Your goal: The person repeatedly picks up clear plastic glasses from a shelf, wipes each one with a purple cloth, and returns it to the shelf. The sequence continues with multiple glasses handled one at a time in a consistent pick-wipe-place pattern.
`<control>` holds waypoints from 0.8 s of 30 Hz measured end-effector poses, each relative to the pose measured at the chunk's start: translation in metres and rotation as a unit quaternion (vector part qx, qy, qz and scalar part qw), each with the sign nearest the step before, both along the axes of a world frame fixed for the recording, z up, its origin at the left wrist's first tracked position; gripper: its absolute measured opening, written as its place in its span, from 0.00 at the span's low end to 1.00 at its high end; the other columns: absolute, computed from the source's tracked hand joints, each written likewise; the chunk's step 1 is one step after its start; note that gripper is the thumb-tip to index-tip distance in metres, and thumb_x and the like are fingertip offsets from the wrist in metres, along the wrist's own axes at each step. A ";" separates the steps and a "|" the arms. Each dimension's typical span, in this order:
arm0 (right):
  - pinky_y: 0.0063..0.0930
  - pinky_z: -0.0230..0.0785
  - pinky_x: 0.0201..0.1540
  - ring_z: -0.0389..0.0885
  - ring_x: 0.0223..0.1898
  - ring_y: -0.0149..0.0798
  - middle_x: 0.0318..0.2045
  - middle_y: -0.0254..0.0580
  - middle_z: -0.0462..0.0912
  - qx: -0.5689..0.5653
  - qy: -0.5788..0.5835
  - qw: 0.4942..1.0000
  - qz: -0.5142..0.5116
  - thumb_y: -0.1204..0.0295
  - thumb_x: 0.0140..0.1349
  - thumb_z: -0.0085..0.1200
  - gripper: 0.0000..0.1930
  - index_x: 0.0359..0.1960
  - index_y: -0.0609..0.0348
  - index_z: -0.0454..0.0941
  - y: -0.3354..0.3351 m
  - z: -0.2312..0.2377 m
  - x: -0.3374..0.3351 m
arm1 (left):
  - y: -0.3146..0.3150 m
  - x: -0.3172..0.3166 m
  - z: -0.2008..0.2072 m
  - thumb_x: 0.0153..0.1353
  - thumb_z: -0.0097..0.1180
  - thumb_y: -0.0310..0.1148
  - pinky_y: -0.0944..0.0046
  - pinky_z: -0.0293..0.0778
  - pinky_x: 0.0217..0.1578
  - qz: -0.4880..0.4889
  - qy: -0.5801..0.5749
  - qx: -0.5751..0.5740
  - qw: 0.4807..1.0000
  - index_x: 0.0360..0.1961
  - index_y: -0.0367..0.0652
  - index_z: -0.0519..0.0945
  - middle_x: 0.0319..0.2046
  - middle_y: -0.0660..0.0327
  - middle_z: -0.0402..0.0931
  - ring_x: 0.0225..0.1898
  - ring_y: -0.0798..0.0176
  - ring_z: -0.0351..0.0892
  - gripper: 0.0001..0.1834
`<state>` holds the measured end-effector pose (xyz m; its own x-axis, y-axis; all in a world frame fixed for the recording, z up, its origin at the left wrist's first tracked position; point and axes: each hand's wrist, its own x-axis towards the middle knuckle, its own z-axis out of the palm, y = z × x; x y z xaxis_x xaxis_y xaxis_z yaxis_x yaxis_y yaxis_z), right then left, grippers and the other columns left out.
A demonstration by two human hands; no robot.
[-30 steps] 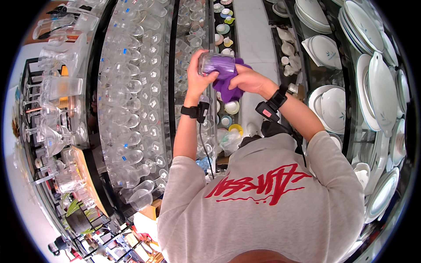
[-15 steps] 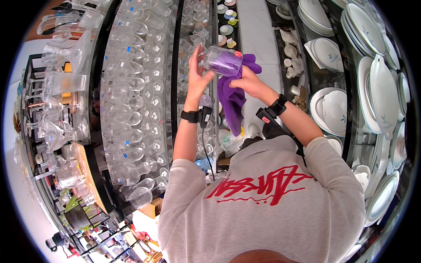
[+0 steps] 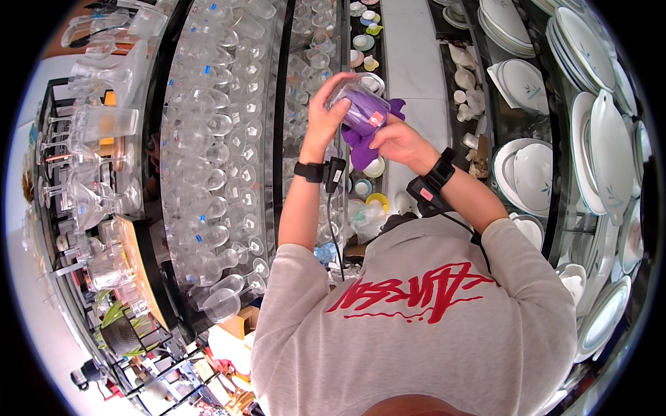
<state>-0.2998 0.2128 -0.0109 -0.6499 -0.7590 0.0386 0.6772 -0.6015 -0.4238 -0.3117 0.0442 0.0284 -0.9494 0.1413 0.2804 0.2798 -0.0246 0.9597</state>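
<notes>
A clear glass container (image 3: 357,99), like a wide tumbler or jar with a small red label, is tilted in front of me. My left hand (image 3: 322,114) is closed around its left end, the thumb lying across the side. Purple shows through the glass wall, so part of the cloth is inside or behind it; I cannot tell which. My right hand (image 3: 404,143) is closed on the purple cloth (image 3: 362,154) at the glass's lower right end. Folds of cloth stick out beyond the right fingers and below the glass.
Shelves of stemmed glasses (image 3: 215,180) fill the left. Small cups and saucers (image 3: 362,43) line a narrow shelf ahead. White plates (image 3: 531,173) and oval platters (image 3: 602,156) stack on the right. A pale tiled floor (image 3: 415,62) runs between. Cabled straps circle both wrists.
My left hand has gone from spread fingers beside the glass to gripping it. The glass has turned, its label end now lower. The hanging cloth has been gathered up.
</notes>
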 end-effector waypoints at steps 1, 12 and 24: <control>0.24 0.70 0.43 0.74 0.49 0.31 0.48 0.37 0.75 -0.021 -0.033 0.999 0.009 0.92 0.41 0.45 0.37 0.59 0.59 0.64 0.000 0.000 0.001 | 0.001 -0.001 0.003 0.56 0.60 0.44 0.64 0.65 0.55 -0.038 -0.030 0.049 0.998 0.55 0.35 0.71 0.51 0.55 0.73 0.53 0.61 0.72 0.31; 0.26 0.69 0.45 0.76 0.40 0.30 0.40 0.42 0.79 0.368 0.433 0.789 -0.231 0.84 0.50 0.49 0.26 0.56 0.61 0.68 0.003 -0.009 -0.025 | 0.007 -0.002 0.013 0.67 0.47 0.50 0.67 0.71 0.49 0.076 -0.189 -0.016 0.979 0.60 0.36 0.65 0.50 0.56 0.74 0.46 0.65 0.76 0.30; 0.30 0.68 0.53 0.77 0.50 0.40 0.48 0.44 0.78 -0.057 -0.052 0.997 -0.018 0.92 0.42 0.46 0.30 0.53 0.66 0.70 0.002 -0.019 -0.016 | 0.013 -0.003 -0.013 0.52 0.65 0.50 0.65 0.67 0.53 0.043 -0.012 0.045 0.998 0.59 0.38 0.66 0.50 0.57 0.71 0.50 0.65 0.71 0.39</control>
